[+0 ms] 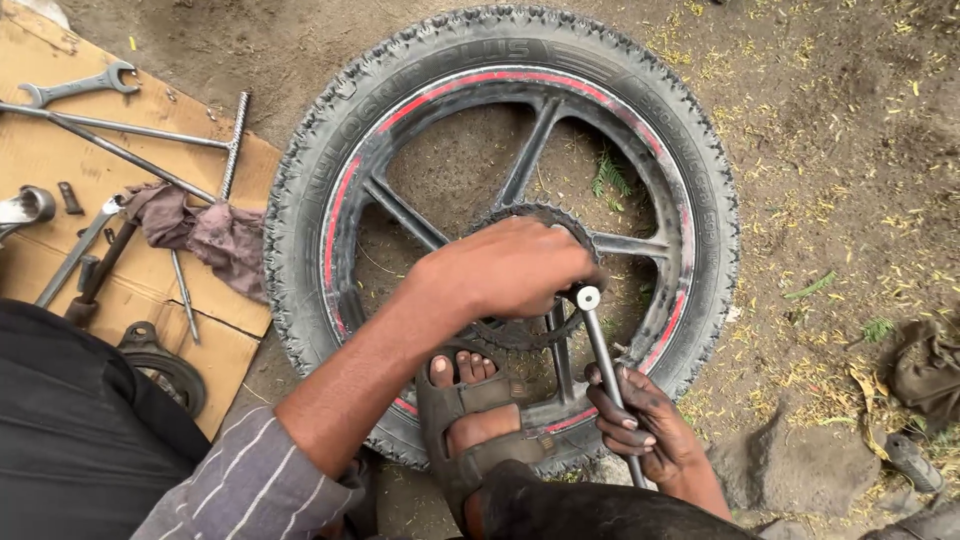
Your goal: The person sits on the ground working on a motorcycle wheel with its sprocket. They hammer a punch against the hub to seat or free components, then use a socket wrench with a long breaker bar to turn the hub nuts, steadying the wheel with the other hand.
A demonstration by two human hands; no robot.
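Head view: nearest, the right hand (645,428) clamps the low end of a steel rod (604,368) whose long axis runs up-left to the sprocket (530,285). The left hand (510,268) presses palm-down, closed over that sprocket, at the hub of the motorcycle wheel (700,180) lying flat.

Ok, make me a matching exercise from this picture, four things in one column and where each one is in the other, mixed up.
Things:
1. left hand
2. right hand
3. sandalled foot
4. rag

Places:
A. on the cardboard, among the tools
B. gripping the metal rod low down
C. over the sprocket at the wheel's hub
D. pressing on the near rim of the wheel

Pairs: 1-C, 2-B, 3-D, 4-A
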